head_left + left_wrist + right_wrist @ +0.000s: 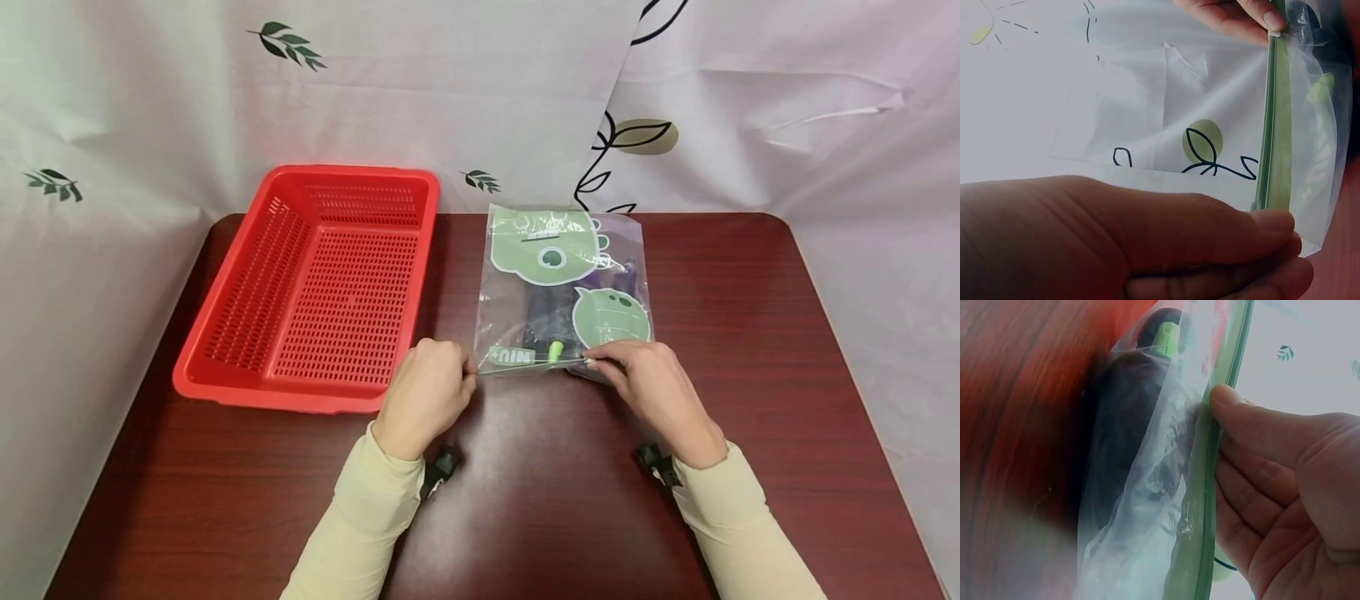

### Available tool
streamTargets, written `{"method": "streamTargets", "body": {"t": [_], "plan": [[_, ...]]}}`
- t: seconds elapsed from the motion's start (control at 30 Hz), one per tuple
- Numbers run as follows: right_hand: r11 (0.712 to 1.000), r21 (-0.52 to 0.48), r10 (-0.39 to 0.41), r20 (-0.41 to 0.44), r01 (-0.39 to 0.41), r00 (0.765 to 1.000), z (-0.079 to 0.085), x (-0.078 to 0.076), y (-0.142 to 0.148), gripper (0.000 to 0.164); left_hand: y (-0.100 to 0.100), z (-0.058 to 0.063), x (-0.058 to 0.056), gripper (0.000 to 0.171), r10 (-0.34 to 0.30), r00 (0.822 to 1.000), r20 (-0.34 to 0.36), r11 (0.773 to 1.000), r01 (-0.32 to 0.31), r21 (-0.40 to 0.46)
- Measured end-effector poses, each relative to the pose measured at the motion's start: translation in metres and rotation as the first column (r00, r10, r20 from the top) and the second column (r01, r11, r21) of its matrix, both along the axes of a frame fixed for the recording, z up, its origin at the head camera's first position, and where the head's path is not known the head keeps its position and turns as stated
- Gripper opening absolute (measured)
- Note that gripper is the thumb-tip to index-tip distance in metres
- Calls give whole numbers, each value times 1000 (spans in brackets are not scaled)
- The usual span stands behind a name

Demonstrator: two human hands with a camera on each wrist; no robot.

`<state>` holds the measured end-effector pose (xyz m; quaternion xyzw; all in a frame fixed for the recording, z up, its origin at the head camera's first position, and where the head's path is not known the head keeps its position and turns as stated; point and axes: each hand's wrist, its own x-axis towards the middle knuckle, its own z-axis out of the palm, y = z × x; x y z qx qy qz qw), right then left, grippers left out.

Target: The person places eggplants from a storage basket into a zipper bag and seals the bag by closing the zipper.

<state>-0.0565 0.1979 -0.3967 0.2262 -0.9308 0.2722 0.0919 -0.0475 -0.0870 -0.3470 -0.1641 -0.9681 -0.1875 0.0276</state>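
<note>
A clear zip bag (540, 250) with green cartoon prints lies at the middle of the table, its zip edge toward me. Dark items (1119, 437) and a small light green piece (555, 351) show through the plastic. My left hand (427, 392) pinches the zip edge at its left corner between thumb and fingers. Farther right along the same edge, my right hand (660, 392) pinches the green zip strip (1209, 506). In the left wrist view, a small white slider (1274, 34) sits right at the right hand's fingertips. The dark items' kind is blurred by the plastic.
Left of the bag stands a red perforated basket (300, 401), close beside my left hand. The dark red wooden table (757, 333) meets a white leaf-patterned sheet (375, 100) at the back and sides.
</note>
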Motion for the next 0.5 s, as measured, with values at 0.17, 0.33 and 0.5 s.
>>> {"method": "streamTargets", "body": {"t": [0.17, 0.33, 0.5], "plan": [[1000, 1, -1, -5, 1, 1000, 0, 0, 0, 14, 0, 0, 0, 17, 1, 1000, 0, 1000, -1, 0], [1000, 2, -1, -17, 1, 1000, -1, 0, 1, 13, 0, 0, 0, 17, 0, 1000, 2, 1000, 0, 2], [1000, -1, -9, -11, 9, 1000, 0, 0, 2, 13, 0, 0, 0, 17, 0, 1000, 3, 1000, 0, 0]]}}
